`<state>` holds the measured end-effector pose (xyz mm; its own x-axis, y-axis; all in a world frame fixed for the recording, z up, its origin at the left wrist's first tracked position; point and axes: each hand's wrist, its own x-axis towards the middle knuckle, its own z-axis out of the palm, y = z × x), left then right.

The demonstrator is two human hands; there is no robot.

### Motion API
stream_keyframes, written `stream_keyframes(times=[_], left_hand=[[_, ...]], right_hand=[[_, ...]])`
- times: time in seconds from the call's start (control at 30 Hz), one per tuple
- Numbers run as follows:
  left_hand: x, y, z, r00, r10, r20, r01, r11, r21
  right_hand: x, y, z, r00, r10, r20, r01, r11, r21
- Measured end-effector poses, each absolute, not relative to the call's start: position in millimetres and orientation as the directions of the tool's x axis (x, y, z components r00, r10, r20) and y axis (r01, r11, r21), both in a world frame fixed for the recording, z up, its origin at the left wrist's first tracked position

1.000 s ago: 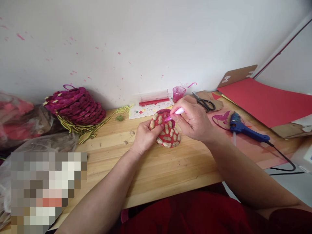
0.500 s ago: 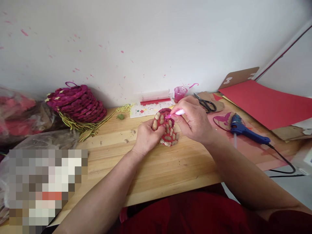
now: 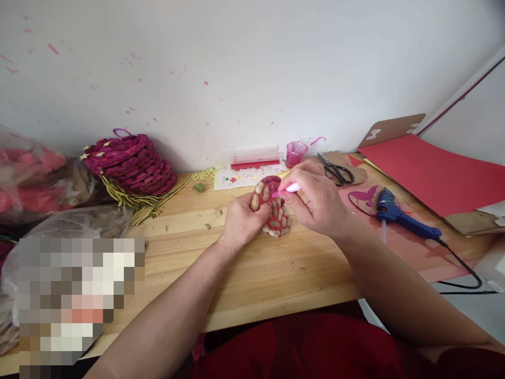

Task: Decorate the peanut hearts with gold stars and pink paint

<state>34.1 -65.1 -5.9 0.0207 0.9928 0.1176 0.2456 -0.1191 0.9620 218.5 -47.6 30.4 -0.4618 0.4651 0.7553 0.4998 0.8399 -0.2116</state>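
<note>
My left hand (image 3: 243,221) is closed on a red cutout covered with peanuts (image 3: 279,222), its thumb lying across the front. Most of the peanuts showing are bare tan; those along the upper edge are painted magenta. In a pinch, my right hand (image 3: 321,204) holds a paintbrush (image 3: 293,187) with a white handle and a pink end. The brush's pink end is at the painted upper part of the cutout; whether it touches is hard to see. Behind the hands stands a clear cup of pink paint (image 3: 295,154).
At left is a stack of magenta peanut pieces (image 3: 136,166) with yellow-green cords, near plastic bags (image 3: 51,226). Star stickers (image 3: 232,180) lie by the wall. To the right are black scissors (image 3: 338,173), a blue glue gun (image 3: 408,218) with its cable, and red card sheets (image 3: 437,171).
The whole view has shifted slightly. My right hand has lowered a little, and the brush sits at a slightly different spot on the cutout. Both grips are the same.
</note>
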Motion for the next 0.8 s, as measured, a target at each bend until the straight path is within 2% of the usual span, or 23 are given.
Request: stream_keyframes(times=[0.23,0.47,0.6,0.7,0.8], left_hand=[[32,-61,-9,0.013,1.0,0.015,0.072,-0.016,0.997],[35,-56,-15,0.093,0.985,-0.142,-0.264,0.162,0.951],[37,-58,-10,0.078,0.974,-0.211,-0.326,0.225,0.918],[37,-58,-10,0.077,0.973,-0.219,-0.341,0.232,0.911],[36,-56,-13,0.071,0.974,-0.215,-0.358,0.226,0.906]], right_hand=[[224,-45,34,-0.434,0.476,0.765,0.498,0.835,-0.236],[230,-40,34,-0.333,0.539,0.774,0.466,0.807,-0.362],[233,-40,35,-0.274,0.57,0.774,0.46,0.785,-0.415],[234,-40,34,-0.246,0.609,0.754,0.398,0.773,-0.495],[234,-40,34,-0.263,0.625,0.735,0.381,0.767,-0.516]])
